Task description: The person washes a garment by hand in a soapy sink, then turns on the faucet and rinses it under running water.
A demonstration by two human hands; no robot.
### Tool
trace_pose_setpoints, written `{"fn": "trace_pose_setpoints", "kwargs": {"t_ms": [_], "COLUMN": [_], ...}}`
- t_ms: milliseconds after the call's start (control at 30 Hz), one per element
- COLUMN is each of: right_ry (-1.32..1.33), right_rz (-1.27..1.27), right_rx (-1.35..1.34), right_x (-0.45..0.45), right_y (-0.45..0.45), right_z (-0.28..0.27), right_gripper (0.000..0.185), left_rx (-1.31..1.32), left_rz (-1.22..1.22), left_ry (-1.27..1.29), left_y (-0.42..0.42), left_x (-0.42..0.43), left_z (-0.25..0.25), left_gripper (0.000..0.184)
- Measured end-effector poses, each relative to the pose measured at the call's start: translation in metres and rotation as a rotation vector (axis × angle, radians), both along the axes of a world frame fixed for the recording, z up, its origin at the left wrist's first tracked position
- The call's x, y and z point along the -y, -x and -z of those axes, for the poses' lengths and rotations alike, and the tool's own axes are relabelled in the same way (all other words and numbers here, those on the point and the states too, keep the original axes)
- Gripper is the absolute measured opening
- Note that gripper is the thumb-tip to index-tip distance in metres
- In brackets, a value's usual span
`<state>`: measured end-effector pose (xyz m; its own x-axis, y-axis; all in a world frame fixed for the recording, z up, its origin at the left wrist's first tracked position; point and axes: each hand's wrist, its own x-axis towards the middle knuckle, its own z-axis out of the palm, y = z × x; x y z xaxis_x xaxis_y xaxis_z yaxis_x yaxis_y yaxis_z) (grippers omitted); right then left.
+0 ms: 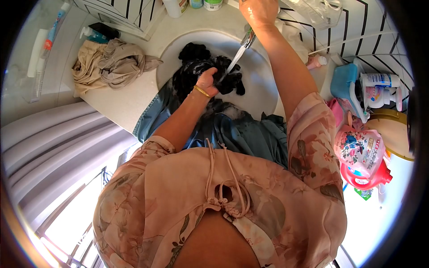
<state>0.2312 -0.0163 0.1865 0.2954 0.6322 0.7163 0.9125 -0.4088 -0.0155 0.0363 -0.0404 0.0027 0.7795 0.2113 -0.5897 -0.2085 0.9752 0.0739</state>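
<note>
A black wet garment (192,71) with some suds lies bunched in the white washbasin (263,82). My left hand (207,81), a gold bangle at its wrist, is closed on part of this garment beside the running water. The stream falls from the metal faucet (248,38) onto the black cloth. My right hand (260,11) reaches up to the faucet's top at the frame's upper edge; its fingers are mostly hidden. Dark teal fabric (232,134) hangs over the basin's near rim, against my front.
Beige clothes (118,62) lie piled on the counter (107,96) at left, by a pump bottle (94,34). Bottles (176,6) stand behind the basin. At right are a blue container (344,81), a pink detergent pouch (361,149) and a red bottle (368,177).
</note>
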Motion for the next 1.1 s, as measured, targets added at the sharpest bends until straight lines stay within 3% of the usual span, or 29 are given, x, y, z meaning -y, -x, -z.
{"fn": "trace_pose_setpoints", "kwargs": {"t_ms": [267, 367, 467, 533, 600, 633, 700, 767, 867, 967, 1033, 1100], "right_ry": [0.026, 0.193, -0.16, -0.26, -0.555, -0.373, -0.288, -0.567, -0.818, -0.863, -0.767, -0.756], "right_rz": [0.018, -0.052, -0.268, 0.051, 0.203, 0.403, 0.521, 0.27, -0.665, -0.295, -0.092, 0.014], "right_rx": [-0.01, -0.21, -0.239, -0.668, -1.568, -1.906, -2.457, -2.901, -2.888, -2.637, -2.6, -2.583], "right_x": [-0.002, 0.015, 0.043, 0.085, 0.123, 0.141, 0.158, 0.147, 0.135, 0.12, 0.117, 0.116], "right_y": [-0.004, 0.011, 0.004, 0.024, 0.062, 0.074, 0.097, 0.125, 0.123, 0.091, 0.071, 0.066], "right_z": [0.006, -0.024, 0.009, 0.051, 0.113, 0.151, 0.159, 0.125, 0.148, 0.187, 0.164, 0.138], "right_gripper": [0.031, 0.022, 0.045, 0.045, 0.057, 0.054, 0.06, 0.078, 0.065, 0.044, 0.032, 0.025], "left_rx": [-0.073, -0.017, 0.077, 0.243, 0.234, 0.229, 0.25, 0.288, 0.194, 0.015, -0.009, -0.224], "left_rz": [-0.002, -0.001, 0.003, 0.035, 0.055, 0.066, 0.07, 0.065, 0.125, 0.072, -0.02, -0.133], "left_ry": [0.017, 0.022, 0.032, 0.108, 0.022, -0.02, 0.012, -0.004, 0.066, -0.081, -0.199, -0.198], "left_y": [-0.003, -0.001, 0.006, 0.014, 0.015, 0.016, 0.017, 0.018, 0.023, 0.032, 0.04, 0.044], "left_x": [0.0, 0.0, -0.006, -0.012, -0.013, -0.012, -0.006, 0.0, -0.004, -0.02, -0.036, -0.046], "left_z": [-0.007, -0.01, -0.01, -0.02, -0.035, -0.044, -0.055, -0.052, -0.058, -0.042, -0.026, -0.029], "left_gripper": [0.029, 0.031, 0.034, 0.034, 0.038, 0.04, 0.041, 0.041, 0.038, 0.036, 0.036, 0.043]}}
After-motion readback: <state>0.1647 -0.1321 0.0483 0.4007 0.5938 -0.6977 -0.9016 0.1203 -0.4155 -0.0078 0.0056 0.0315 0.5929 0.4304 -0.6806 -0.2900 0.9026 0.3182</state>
